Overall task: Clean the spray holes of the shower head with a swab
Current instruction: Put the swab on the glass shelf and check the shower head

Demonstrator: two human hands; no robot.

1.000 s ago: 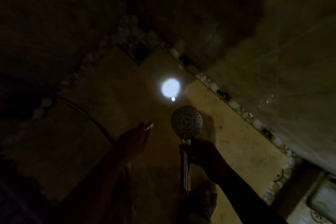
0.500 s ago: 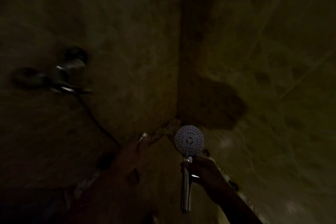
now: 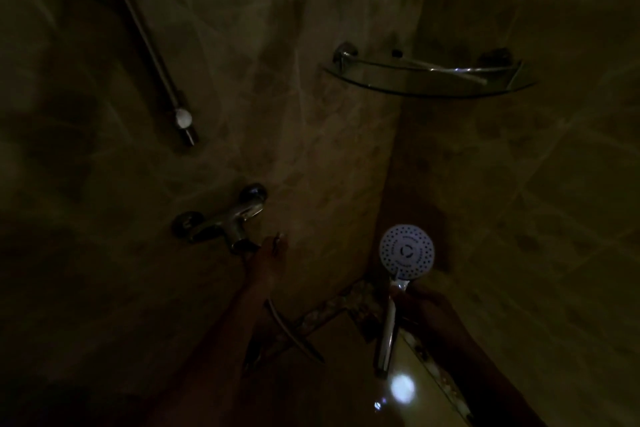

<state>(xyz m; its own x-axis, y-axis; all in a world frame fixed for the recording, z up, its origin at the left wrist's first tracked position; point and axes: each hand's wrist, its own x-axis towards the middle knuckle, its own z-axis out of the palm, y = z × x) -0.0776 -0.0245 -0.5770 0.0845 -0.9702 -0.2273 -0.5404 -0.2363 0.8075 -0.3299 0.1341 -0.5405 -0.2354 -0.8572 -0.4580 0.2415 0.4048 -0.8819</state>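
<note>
The room is very dark. My right hand [image 3: 420,305] grips the chrome handle of the shower head [image 3: 406,251], held upright with its round white face and spray holes turned toward me. My left hand [image 3: 265,258] reaches up to the chrome mixer tap [image 3: 225,222] on the wall, its fingertips at the tap's lower end. A small pale tip shows at the fingers; whether it is a swab I cannot tell.
A glass corner shelf [image 3: 429,85] with a chrome rail hangs high on the right. A chrome riser bar [image 3: 152,55] runs down the left wall. A lower shelf edge [image 3: 294,336] juts out below my left arm. A bright light reflection [image 3: 401,388] lies on the floor.
The view has tilted up from the floor to the walls. My left hand has risen to the mixer tap. My right hand keeps the shower head upright.
</note>
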